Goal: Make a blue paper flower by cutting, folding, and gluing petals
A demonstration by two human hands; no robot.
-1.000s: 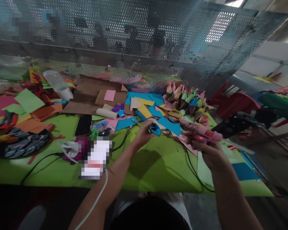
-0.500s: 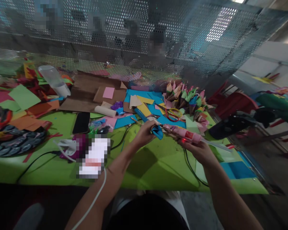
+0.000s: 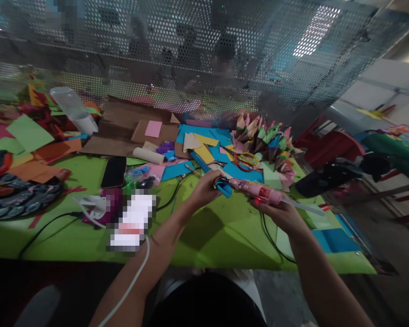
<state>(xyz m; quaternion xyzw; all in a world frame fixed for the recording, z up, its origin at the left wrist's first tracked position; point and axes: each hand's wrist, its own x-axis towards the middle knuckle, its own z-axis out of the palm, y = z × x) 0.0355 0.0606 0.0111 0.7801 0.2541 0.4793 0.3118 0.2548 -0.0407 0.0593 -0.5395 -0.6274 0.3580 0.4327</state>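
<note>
Over the middle of the green table (image 3: 204, 245), my left hand (image 3: 206, 188) is closed on a rolled piece of blue paper (image 3: 224, 188). My right hand (image 3: 276, 212) grips a pink glue gun (image 3: 264, 193) with a small red light lit near the fingers. A clear glue stick (image 3: 305, 206) sticks out of its back end. The gun's nozzle points left and reaches the blue paper; whether it touches cannot be made out. From under the gun a black cord (image 3: 271, 240) runs down to the table.
Beyond my hands lie blue and yellow paper, scissors (image 3: 241, 165) and a row of paper flowers (image 3: 262, 134). To the left are a dark phone (image 3: 113, 172), a blurred bright screen (image 3: 132, 222) with a white cable, and a clear bottle (image 3: 73, 109). A perforated metal panel (image 3: 191, 59) stands behind.
The glue gun's nozzle has moved slightly left, closer to the rolled blue paper. Both hands keep their grips. The whole view has shifted a little.
</note>
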